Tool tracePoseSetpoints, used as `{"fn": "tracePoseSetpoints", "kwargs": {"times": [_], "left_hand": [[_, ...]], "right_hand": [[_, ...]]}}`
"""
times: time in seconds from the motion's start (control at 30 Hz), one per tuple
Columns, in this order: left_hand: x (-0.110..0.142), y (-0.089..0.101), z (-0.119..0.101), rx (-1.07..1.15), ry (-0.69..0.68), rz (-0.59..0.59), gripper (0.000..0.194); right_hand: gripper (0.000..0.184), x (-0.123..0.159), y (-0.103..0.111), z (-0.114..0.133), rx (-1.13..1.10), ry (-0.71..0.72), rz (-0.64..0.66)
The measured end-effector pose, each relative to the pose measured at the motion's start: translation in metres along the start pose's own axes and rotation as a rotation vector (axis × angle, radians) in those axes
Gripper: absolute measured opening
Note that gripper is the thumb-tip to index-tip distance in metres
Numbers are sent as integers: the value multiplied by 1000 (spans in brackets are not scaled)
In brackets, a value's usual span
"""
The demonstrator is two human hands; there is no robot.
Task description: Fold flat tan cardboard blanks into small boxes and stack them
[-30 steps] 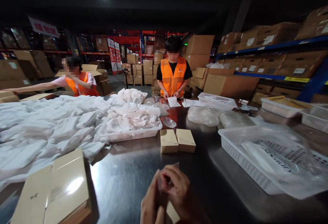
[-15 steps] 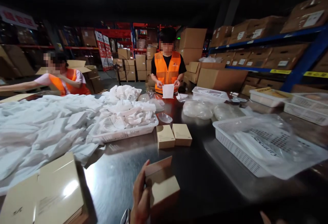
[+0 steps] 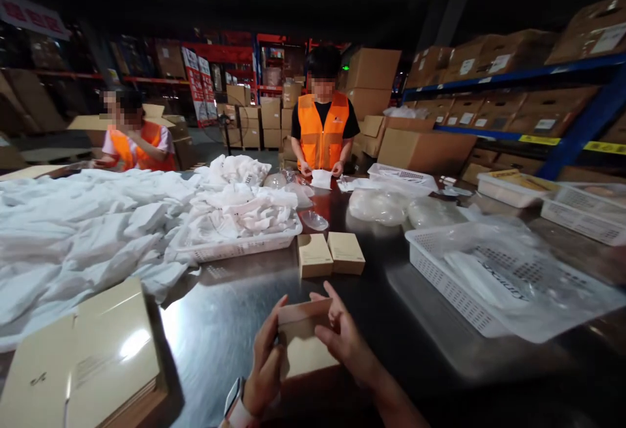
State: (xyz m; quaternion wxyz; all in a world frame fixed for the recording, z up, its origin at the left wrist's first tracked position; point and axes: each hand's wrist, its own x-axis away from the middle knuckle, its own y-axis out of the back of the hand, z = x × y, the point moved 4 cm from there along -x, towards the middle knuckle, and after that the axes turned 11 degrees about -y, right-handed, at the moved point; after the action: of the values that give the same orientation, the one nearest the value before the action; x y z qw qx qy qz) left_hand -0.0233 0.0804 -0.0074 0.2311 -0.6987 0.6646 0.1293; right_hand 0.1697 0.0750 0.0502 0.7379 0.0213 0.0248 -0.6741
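Observation:
A small beige cardboard box (image 3: pixel 307 355) is in front of me with its lid flap raised. My left hand (image 3: pixel 267 366) grips its left side, thumb toward the front and fingers behind; a watch is on that wrist. At the right side, my right hand (image 3: pixel 348 340) has its thumb and fingers around the edge of the box and flap. Just beyond stand two closed beige boxes, a left one (image 3: pixel 314 256) and a right one (image 3: pixel 346 254), side by side on the dark metal table (image 3: pixel 220 323). Stacked flattened beige cartons (image 3: pixel 110 350) lie at the near left.
White pouches (image 3: pixel 78 226) are heaped on the left, beside a white basket (image 3: pixel 244 247) of more pouches. Another white basket (image 3: pixel 450 291) with plastic bags stands right. A co-worker in an orange vest (image 3: pixel 323 131) works opposite; another person (image 3: pixel 141 144) is far left.
My right hand has come in from the lower right onto the box in my left hand. The co-worker opposite has lowered a white piece toward the table; the person at left has drawn an arm in.

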Motion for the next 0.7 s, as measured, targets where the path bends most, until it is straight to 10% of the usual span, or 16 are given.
{"fn": "tracePoseSetpoints", "kwargs": {"times": [0.17,0.43,0.7], "left_hand": [[4,-2,3,45,90,-54,50],[2,-8,-16,75,8,3,44],[3,-7,-16,150,-3,1,43]], "right_hand": [[68,-1,-17,-8,-197,-164,13],[75,18,0,-20,-62,306,-42],[64,-1,-14,-18,-339,-196,62]]}}
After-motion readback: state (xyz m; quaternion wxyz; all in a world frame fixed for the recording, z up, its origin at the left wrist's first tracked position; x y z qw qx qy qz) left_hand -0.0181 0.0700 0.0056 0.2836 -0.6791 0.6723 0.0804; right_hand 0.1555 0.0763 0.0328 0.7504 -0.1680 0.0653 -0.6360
